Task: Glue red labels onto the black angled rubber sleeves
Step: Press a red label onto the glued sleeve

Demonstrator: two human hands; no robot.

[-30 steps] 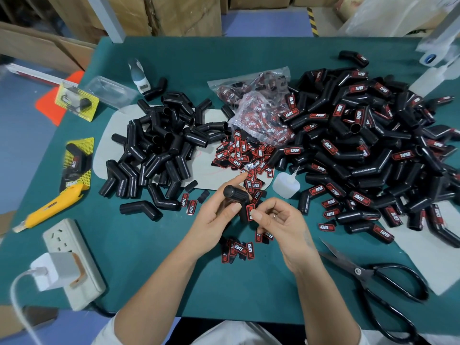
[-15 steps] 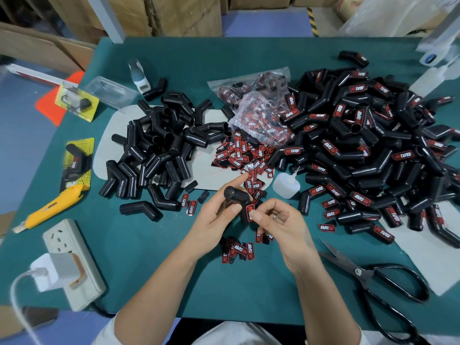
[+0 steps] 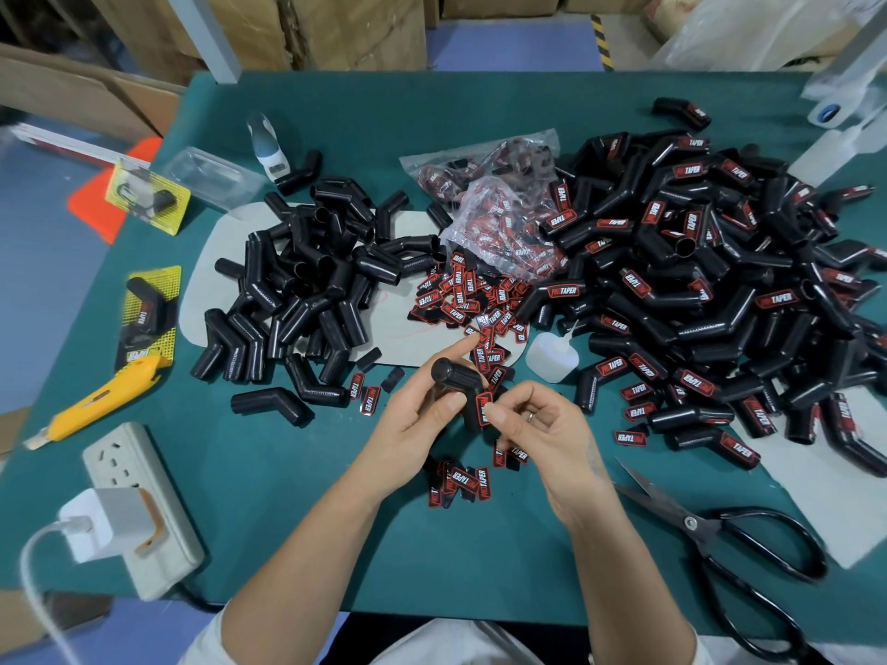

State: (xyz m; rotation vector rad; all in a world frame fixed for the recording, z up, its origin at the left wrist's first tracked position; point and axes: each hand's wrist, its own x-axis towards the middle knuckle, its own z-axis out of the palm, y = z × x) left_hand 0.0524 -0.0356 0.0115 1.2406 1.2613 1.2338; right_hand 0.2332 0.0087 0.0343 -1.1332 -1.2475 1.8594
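Sleeves already labelled (image 3: 696,290) heap at right, bare ones (image 3: 307,285) at left. Left hand (image 3: 417,424) grips one sleeve (image 3: 463,388) mid-table, forefinger straight. Right hand (image 3: 542,424) pinches a label (image 3: 482,407) onto it. Rubber likely light, pliant; hold near the bend. Label thin, probably flexible; press edges.

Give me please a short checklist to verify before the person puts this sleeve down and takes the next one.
1. Sleeve held firmly by left hand: ok.
2. Red label sits on the sleeve, under the right hand fingertips: ok.
3. Label edges fully glued flat: cannot tell, fingers cover part.
4. Glue bottle within reach, standing upright: ok.
5. Unlabelled sleeves available on the left: ok.
6. Loose labels ready near the hands: ok.
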